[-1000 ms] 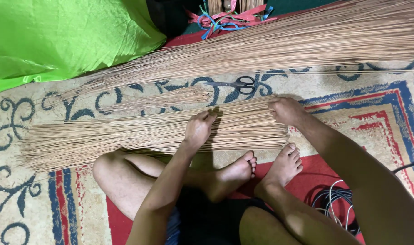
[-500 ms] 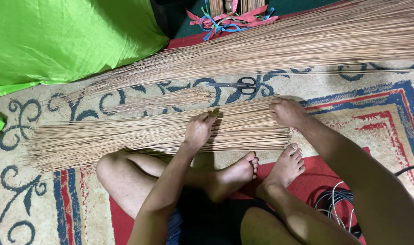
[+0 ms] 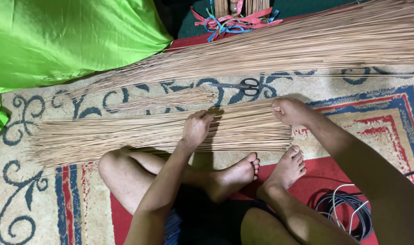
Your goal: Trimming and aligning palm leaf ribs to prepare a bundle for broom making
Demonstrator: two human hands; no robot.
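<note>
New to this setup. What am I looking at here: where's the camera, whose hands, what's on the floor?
There is no machine: one camera sits on a person's head and looks down at their own bare arms, legs and feet. They sit on a patterned rug. Across their front lies a bundle of thin tan sticks. The left hand rests on its middle, the right hand presses at its end; neither lifts anything. Beyond lie a small loose bunch, black scissors, and a much longer heap of sticks. Green cloth is at the upper left, coiled cables at the lower right.
</note>
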